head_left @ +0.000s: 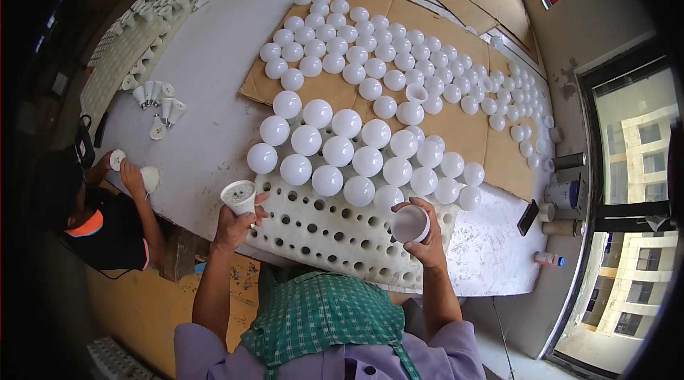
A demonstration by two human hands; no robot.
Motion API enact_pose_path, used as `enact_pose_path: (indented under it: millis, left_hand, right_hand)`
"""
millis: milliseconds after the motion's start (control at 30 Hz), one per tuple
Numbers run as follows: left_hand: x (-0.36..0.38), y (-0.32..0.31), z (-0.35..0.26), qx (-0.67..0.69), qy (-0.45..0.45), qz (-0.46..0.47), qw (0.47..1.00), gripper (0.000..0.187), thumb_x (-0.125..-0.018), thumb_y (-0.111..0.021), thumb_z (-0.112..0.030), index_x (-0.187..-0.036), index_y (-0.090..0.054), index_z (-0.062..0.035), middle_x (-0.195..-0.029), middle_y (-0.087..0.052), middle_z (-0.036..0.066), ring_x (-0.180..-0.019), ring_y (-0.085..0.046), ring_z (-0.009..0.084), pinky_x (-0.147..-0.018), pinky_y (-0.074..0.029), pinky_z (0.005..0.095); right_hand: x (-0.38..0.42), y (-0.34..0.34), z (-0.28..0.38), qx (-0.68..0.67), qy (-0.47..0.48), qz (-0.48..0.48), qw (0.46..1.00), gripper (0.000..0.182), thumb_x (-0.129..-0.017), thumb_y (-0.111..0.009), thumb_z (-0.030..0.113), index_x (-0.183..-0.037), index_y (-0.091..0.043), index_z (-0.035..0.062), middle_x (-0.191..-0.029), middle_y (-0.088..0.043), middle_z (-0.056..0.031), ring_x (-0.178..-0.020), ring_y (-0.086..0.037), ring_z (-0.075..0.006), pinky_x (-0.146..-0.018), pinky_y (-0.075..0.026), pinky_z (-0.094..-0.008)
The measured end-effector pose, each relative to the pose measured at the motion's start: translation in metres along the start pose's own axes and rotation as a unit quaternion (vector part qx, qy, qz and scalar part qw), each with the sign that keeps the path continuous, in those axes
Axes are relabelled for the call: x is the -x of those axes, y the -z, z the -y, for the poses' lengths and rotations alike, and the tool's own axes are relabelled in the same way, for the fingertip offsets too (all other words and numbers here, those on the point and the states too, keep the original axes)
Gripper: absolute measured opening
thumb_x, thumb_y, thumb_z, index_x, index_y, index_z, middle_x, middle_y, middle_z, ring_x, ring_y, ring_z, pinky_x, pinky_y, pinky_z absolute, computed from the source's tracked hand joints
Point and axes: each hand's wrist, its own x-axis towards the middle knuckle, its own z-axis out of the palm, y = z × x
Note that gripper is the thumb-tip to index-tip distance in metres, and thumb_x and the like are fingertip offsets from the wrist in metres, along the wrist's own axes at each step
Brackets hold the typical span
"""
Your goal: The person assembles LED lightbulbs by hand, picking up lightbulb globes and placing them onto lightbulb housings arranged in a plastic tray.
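Observation:
My left hand (234, 227) is wrapped round a white bulb base (239, 196), its round face with small parts turned up. In my right hand (427, 239) is a white bulb cover (410, 224), its open mouth facing me. Between and below both hands lies a white foam tray (324, 234) with rows of holes. Round white bulbs (327, 181) stand in rows on the tray's far part. The two held pieces are well apart.
Many white covers (333, 63) sit on cardboard (456, 127) beyond the tray. At the left, a co-worker (107, 216) handles white parts near loose bulb bases (157, 126) and a filled rack (125, 59). A phone (528, 217) and bottle (548, 259) are at the right.

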Motion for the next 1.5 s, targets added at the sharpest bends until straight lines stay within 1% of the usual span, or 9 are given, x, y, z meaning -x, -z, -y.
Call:
enact_pose_path:
  millis: [100,200,367,700,767,1100,1200,1267,1500]
  left_hand:
    - [0.002,-0.067,0.000,-0.112,0.072,0.140,0.981,0.053,-0.073,-0.079,-0.019,-0.114,-0.056,0.0046,-0.097,-0.067,0.014,-0.081,-0.067,0.0165,-0.066,-0.056,0.0291]
    - [-0.004,-0.109,0.001,-0.232,0.058,0.239,0.941,0.057,-0.069,-0.085,-0.028,-0.109,-0.060,0.0030,-0.095,-0.068,0.009,-0.086,-0.061,0.0145,-0.082,-0.049,0.0302]
    - [-0.007,-0.130,-0.001,-0.311,0.103,0.313,0.892,0.060,-0.066,-0.085,-0.035,-0.106,-0.063,0.0030,-0.095,-0.069,0.014,-0.088,-0.063,0.0164,-0.082,-0.049,0.0306]
    - [-0.004,-0.133,-0.009,-0.368,0.106,0.322,0.866,0.063,-0.063,-0.085,-0.037,-0.104,-0.063,0.0054,-0.094,-0.069,0.017,-0.088,-0.065,0.0185,-0.080,-0.049,0.0324]
    - [-0.004,-0.133,-0.009,-0.379,0.104,0.323,0.861,0.062,-0.063,-0.085,-0.036,-0.102,-0.064,0.0062,-0.091,-0.069,0.017,-0.083,-0.066,0.0195,-0.077,-0.050,0.0330]
    - [0.000,-0.140,-0.017,-0.441,0.139,0.338,0.820,0.059,-0.060,-0.086,-0.038,-0.094,-0.066,0.0052,-0.084,-0.069,0.016,-0.075,-0.067,0.0207,-0.071,-0.052,0.0321]
    - [0.001,-0.139,-0.012,-0.436,0.125,0.347,0.821,0.059,-0.061,-0.085,-0.040,-0.094,-0.066,0.0054,-0.085,-0.070,0.016,-0.077,-0.068,0.0215,-0.072,-0.052,0.0323]
    - [0.002,-0.137,-0.004,-0.434,0.084,0.350,0.826,0.060,-0.062,-0.083,-0.043,-0.094,-0.066,0.0055,-0.084,-0.069,0.017,-0.077,-0.068,0.0221,-0.072,-0.053,0.0328]
    - [0.002,-0.149,-0.003,-0.456,0.096,0.374,0.802,0.062,-0.063,-0.082,-0.046,-0.093,-0.066,0.0062,-0.082,-0.069,0.019,-0.075,-0.069,0.0241,-0.070,-0.054,0.0328]
  right_hand:
    - [-0.003,-0.017,-0.010,0.031,0.025,0.056,0.998,0.083,-0.062,-0.081,0.018,-0.132,-0.038,0.0091,-0.124,-0.053,-0.0122,-0.113,-0.051,-0.0214,-0.094,-0.044,-0.0353]
    - [-0.001,-0.022,-0.022,0.081,0.040,0.101,0.991,0.083,-0.062,-0.082,0.019,-0.132,-0.038,0.0085,-0.124,-0.054,-0.0117,-0.114,-0.051,-0.0212,-0.096,-0.041,-0.0354]
    - [0.006,-0.033,-0.013,0.181,0.041,0.141,0.972,0.081,-0.060,-0.086,0.025,-0.127,-0.044,0.0057,-0.124,-0.054,-0.0107,-0.116,-0.050,-0.0215,-0.098,-0.039,-0.0361]
    - [0.008,-0.040,-0.012,0.257,0.062,0.185,0.946,0.076,-0.063,-0.084,0.022,-0.127,-0.045,0.0066,-0.125,-0.054,-0.0110,-0.115,-0.052,-0.0238,-0.098,-0.040,-0.0366]
    - [0.009,-0.046,-0.001,0.325,0.011,0.208,0.922,0.079,-0.063,-0.085,0.022,-0.129,-0.044,0.0057,-0.124,-0.054,-0.0138,-0.112,-0.055,-0.0280,-0.096,-0.042,-0.0368]
    - [0.012,-0.060,-0.007,0.417,0.038,0.277,0.865,0.086,-0.068,-0.082,0.027,-0.135,-0.034,0.0021,-0.129,-0.047,-0.0218,-0.110,-0.055,-0.0382,-0.093,-0.047,-0.0438]
    - [0.012,-0.073,-0.011,0.403,0.087,0.238,0.880,0.084,-0.063,-0.084,0.020,-0.133,-0.039,0.0048,-0.125,-0.051,-0.0182,-0.109,-0.055,-0.0370,-0.093,-0.046,-0.0427]
    - [0.011,-0.080,-0.015,0.377,0.233,0.179,0.879,0.076,-0.060,-0.083,0.012,-0.125,-0.046,0.0006,-0.120,-0.052,-0.0196,-0.103,-0.056,-0.0365,-0.088,-0.049,-0.0421]
    - [0.019,-0.075,-0.033,0.314,0.266,0.133,0.902,0.056,-0.054,-0.080,0.008,-0.104,-0.056,0.0035,-0.101,-0.057,-0.0151,-0.090,-0.056,-0.0283,-0.076,-0.048,-0.0366]
